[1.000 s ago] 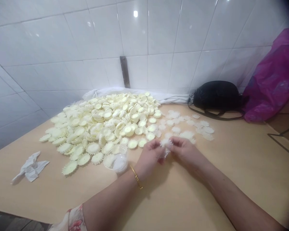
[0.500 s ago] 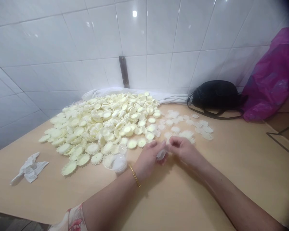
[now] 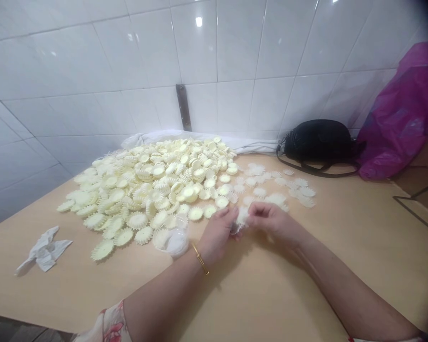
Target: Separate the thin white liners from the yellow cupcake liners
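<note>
The left hand (image 3: 217,235) and right hand (image 3: 271,223) are working together mid-worktop (image 3: 306,285), their fingers pinching one white toothed plastic disc (image 3: 241,217) between them, partly hidden. One gold bangle (image 3: 199,259) is circling the left wrist.

Just beyond the left hand, one large heap of cream toothed discs (image 3: 146,199) is spreading, far too many to count. Beyond the right hand, a looser scatter of roughly thirty whiter discs (image 3: 278,187) is lying apart from the heap, its nearest pieces almost touching the fingers.

One clear plastic bag (image 3: 176,242) is resting against the heap's near side, by the left hand. One crumpled white paper (image 3: 44,249) is lying toward the left edge. Along the far edge, against the tiled wall (image 3: 235,47), one white cloth (image 3: 171,137), one black bag (image 3: 317,145) and one magenta plastic bag (image 3: 403,118) are sitting.
</note>
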Demonstrator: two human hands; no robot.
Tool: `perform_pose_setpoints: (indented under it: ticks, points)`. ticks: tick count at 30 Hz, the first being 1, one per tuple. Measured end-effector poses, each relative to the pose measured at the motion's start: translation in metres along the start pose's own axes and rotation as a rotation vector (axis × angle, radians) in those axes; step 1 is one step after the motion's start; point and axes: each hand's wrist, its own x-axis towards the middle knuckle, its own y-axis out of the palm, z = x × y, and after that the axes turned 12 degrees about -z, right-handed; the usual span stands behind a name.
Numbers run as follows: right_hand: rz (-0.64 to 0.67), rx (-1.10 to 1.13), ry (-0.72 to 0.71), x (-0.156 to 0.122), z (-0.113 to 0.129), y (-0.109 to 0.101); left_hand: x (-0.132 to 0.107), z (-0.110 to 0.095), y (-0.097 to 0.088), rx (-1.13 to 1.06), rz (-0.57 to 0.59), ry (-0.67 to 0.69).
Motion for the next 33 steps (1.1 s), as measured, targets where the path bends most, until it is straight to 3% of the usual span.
perform_pose_setpoints:
  ticks: [9,13,16,23,29,33]
  points:
    - [-0.079,-0.045,0.030,0.001,-0.005,0.000,-0.004,0.001,0.000,0.126,-0.008,0.133]
    - [-0.170,-0.060,0.010,0.002,-0.006,-0.001,-0.007,-0.001,0.001,0.169,0.024,0.113]
    - [-0.211,-0.061,0.013,0.003,-0.006,-0.002,-0.007,-0.003,0.001,0.142,-0.020,0.067]
    - [-0.174,-0.048,0.037,0.004,-0.005,-0.007,-0.007,-0.003,0.001,0.085,0.017,0.061]
    - [-0.207,-0.089,-0.014,0.004,0.001,-0.004,-0.004,0.003,0.003,0.083,-0.076,0.122]
    - [-0.353,-0.099,-0.043,0.009,0.003,-0.011,-0.003,0.000,0.005,0.052,-0.178,0.163]
